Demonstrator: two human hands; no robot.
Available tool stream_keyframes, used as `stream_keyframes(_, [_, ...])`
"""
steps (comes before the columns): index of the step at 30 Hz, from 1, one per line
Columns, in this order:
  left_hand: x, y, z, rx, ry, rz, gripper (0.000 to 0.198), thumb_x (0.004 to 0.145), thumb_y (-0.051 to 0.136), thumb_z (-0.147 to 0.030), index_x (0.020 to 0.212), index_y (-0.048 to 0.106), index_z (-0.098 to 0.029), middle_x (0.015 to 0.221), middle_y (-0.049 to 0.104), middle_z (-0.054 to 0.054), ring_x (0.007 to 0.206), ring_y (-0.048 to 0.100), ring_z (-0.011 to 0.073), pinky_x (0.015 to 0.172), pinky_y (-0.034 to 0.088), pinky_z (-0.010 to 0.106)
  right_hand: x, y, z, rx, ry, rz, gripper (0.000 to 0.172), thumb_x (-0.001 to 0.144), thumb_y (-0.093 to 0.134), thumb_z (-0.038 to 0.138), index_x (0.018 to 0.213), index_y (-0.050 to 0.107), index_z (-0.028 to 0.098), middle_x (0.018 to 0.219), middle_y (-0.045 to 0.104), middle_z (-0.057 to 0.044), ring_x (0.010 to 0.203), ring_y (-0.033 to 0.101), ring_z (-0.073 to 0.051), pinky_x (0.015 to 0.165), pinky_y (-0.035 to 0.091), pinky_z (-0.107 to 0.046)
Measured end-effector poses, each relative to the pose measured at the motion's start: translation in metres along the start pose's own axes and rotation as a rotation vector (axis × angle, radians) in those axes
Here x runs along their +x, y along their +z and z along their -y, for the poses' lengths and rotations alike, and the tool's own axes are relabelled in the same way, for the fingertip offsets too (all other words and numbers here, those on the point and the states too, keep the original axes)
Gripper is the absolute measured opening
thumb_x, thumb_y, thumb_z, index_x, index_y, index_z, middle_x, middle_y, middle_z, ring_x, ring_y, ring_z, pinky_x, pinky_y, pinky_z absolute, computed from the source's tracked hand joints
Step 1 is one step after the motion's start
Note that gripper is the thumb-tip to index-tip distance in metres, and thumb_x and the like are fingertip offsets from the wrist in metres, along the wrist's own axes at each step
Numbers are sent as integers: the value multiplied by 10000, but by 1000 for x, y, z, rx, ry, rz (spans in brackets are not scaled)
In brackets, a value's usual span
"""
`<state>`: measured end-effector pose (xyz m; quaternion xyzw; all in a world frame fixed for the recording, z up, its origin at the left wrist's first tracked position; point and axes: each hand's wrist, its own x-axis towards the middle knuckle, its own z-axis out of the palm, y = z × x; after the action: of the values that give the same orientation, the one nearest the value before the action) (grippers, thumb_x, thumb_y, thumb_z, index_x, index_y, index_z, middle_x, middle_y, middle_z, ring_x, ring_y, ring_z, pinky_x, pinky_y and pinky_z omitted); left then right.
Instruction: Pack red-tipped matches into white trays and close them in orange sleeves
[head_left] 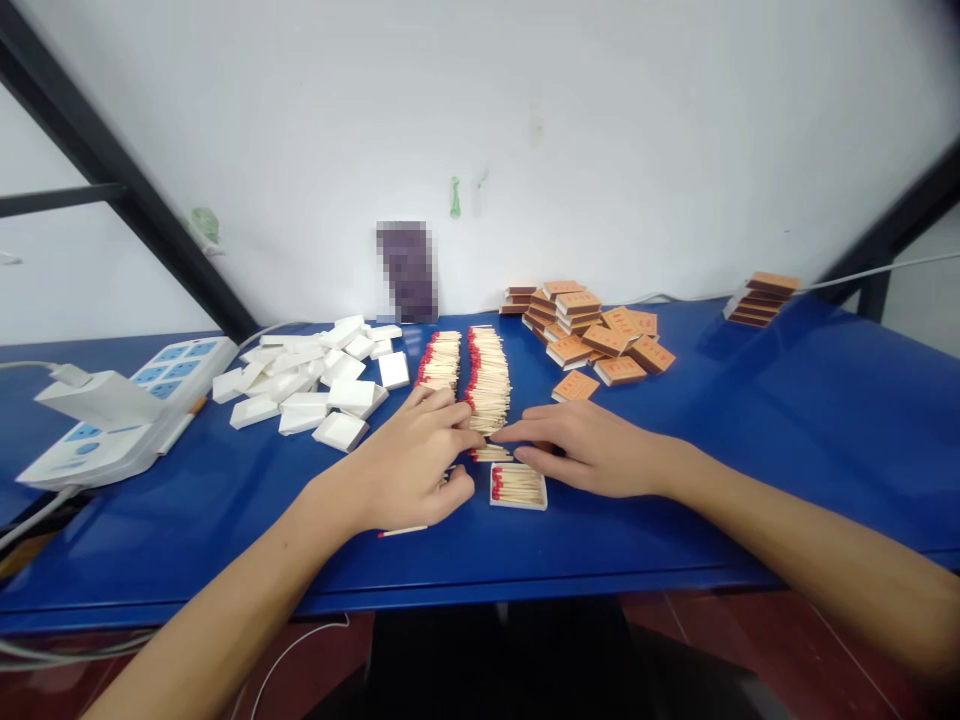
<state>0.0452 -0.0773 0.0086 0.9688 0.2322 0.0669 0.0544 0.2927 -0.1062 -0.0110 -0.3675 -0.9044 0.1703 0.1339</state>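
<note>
We'd best align the small bunch of matches [493,454], lying just beyond the white tray [519,506], between our left hand [420,455] — curled, grip unclear — and our right hand [589,450], thumb and finger parted

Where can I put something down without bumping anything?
The biggest bare patch of the blue table is on the right, between the right forearm, the orange boxes and the small orange stack. A smaller one lies between the power strip, the white boxes and the left forearm. The middle is crowded: left hand, right hand, match rows, tray of matches.
</note>
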Motion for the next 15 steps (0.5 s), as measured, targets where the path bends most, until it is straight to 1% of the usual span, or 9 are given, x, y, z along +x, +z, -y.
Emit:
stream_keyframes(3, [0,0,0,-40,-2,-11,187,822,504,-172,869,685,-178,825,524,29,861,461,215,905,361,404,0,0,0,11,9,4,362,1041,430,300,1343,618,233,961,698,-65,818,637,-196,698,424,-291])
stream_keyframes(7, [0,-1,0,-39,1,-17,219,812,506,-171,916,699,-183,816,526,26,858,464,216,891,359,399,-1,-1,0,26,28,23,382,1046,414,297,1380,588,228,1042,705,-79,896,651,-213,744,441,-307])
stream_keyframes(12, [2,0,1,73,-23,-36,270,806,491,-194,963,710,-170,831,538,46,862,476,233,865,358,422,0,0,0,-16,43,39,390,1055,400,317,1358,620,206,969,698,-81,837,643,-207,714,434,-303])
stream_keyframes(15, [2,1,3,115,-26,-49,287,804,492,-219,966,722,-163,816,539,55,851,482,242,851,359,436,0,1,0,-24,53,42,397,1057,394,319,1350,631,193,962,690,-86,841,640,-208,721,439,-312])
